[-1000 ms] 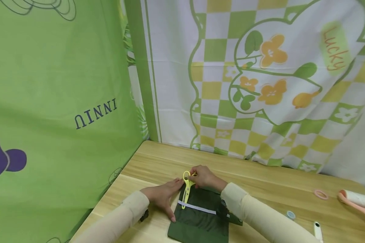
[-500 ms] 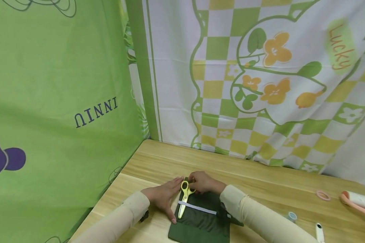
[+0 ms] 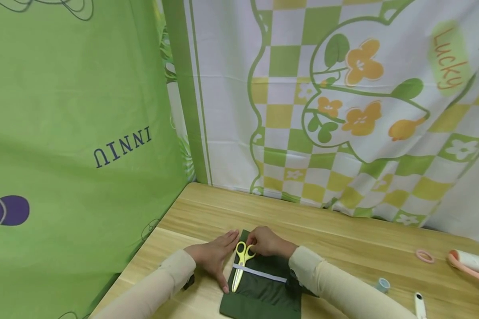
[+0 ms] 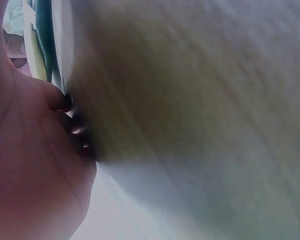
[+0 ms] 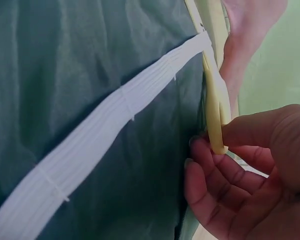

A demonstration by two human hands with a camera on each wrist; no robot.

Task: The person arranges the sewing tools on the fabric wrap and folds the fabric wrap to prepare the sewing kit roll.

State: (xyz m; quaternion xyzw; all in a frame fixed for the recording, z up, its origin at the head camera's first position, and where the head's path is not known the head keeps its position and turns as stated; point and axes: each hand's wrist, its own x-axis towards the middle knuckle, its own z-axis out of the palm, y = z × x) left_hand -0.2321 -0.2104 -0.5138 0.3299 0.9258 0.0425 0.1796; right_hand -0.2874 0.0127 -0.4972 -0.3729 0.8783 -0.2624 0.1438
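Note:
Yellow scissors (image 3: 241, 261) lie along the left side of a dark green fabric organizer (image 3: 259, 308), blades tucked under its white elastic band (image 3: 263, 274). My right hand (image 3: 266, 241) pinches one handle loop; the right wrist view shows the thumb and fingers on the yellow handle (image 5: 215, 115). Stitches divide the elastic (image 5: 90, 140) into loops. My left hand (image 3: 213, 259) rests along the organizer's left edge with its fingers and thumb spread. In the left wrist view, the palm (image 4: 40, 150) fills the left side and the rest is blurred.
On the wooden table (image 3: 335, 239), to the right, are a pink ring (image 3: 424, 255), a small light-blue roll (image 3: 382, 285), a white-handled item (image 3: 420, 305) and a white roll with pink material (image 3: 473, 263). Green cloth (image 3: 84, 199) hangs at the left, and a checked curtain (image 3: 287, 146) behind.
The scissors have slid toward me, so more of the blades shows below the elastic band. My right hand has moved slightly down with them; the left hand stays nearly still.

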